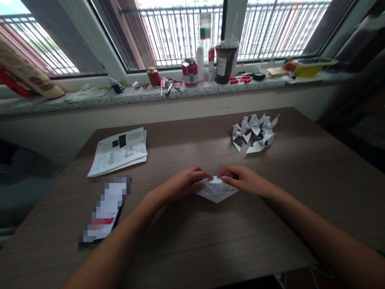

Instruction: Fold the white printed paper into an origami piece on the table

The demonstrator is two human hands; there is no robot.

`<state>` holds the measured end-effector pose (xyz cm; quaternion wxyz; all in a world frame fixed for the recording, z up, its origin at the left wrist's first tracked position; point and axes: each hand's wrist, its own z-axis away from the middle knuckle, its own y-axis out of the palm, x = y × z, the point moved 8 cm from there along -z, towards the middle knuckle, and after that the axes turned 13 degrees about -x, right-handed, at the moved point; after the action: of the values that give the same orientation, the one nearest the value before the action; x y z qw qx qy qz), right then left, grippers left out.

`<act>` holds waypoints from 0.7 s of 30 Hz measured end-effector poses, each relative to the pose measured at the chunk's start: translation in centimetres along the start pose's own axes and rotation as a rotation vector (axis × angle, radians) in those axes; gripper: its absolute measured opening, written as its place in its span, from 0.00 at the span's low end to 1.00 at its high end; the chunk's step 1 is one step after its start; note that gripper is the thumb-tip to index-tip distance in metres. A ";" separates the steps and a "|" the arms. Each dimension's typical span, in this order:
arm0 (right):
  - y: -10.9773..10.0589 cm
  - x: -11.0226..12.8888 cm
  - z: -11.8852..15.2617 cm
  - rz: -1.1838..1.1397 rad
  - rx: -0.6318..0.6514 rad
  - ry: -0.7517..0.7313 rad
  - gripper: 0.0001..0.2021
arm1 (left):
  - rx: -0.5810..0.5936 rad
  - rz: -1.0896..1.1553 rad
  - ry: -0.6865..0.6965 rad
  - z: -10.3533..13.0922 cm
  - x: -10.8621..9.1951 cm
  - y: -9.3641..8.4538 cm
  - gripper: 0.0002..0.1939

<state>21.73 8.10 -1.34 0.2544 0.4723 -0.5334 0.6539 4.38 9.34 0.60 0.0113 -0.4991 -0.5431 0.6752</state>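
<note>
A partly folded sheet of printed paper lies on the brown table in front of me, its lowest corner pointing toward me. My left hand grips its left side, with the thumb low and the fingers along the upper edge. On the opposite side, my right hand pinches the upper right edge, fingers curled. Both sets of fingertips partly hide the paper's top folds. Beyond my right hand stands a ring of folded paper pieces with upright points.
A stack of printed sheets lies at the back left. Nearer, a phone with a blurred-out screen rests beside my left forearm. Along the stone windowsill stand a red can, a clear bottle, a dark drink cup and a yellow container.
</note>
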 end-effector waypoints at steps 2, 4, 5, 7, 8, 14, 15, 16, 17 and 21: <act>0.1 -0.1 0.0 -0.032 0.006 0.014 0.14 | -0.003 0.007 0.002 0.0 -0.1 -0.1 0.18; 0.2 0.0 0.1 -0.054 0.002 0.017 0.13 | 0.004 0.020 0.000 0.1 -0.2 -0.1 0.18; 0.2 0.1 0.1 -0.058 -0.002 0.014 0.13 | 0.010 0.032 -0.001 0.1 -0.4 -0.1 0.18; 0.1 0.2 0.1 -0.055 -0.016 0.009 0.12 | 0.021 0.070 -0.004 0.2 -0.8 -0.2 0.19; 0.0 0.3 0.1 -0.049 -0.022 0.007 0.11 | 0.022 0.096 -0.006 0.2 -1.0 -0.3 0.20; -0.2 0.4 0.2 -0.055 -0.044 -0.009 0.10 | 0.008 0.256 -0.075 0.0 -1.5 -0.5 0.18; -0.3 0.4 0.2 -0.059 -0.049 -0.007 0.10 | 0.006 0.282 -0.096 0.0 -1.4 -0.4 0.18; -0.3 0.4 0.2 -0.064 -0.057 -0.005 0.10 | 0.002 0.311 -0.117 -0.1 -1.3 -0.3 0.18; -0.4 0.4 0.3 -0.070 -0.066 -0.006 0.10 | -0.010 0.345 -0.137 -0.2 -1.2 -0.1 0.19; -0.4 1.2 0.5 -0.061 -0.090 -0.039 0.09 | -0.115 0.499 -0.202 -0.8 -0.5 0.3 0.17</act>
<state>21.75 7.61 -0.09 0.2849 0.4892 -0.5525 0.6118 5.33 9.59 0.77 -0.2382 -0.5474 -0.4391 0.6714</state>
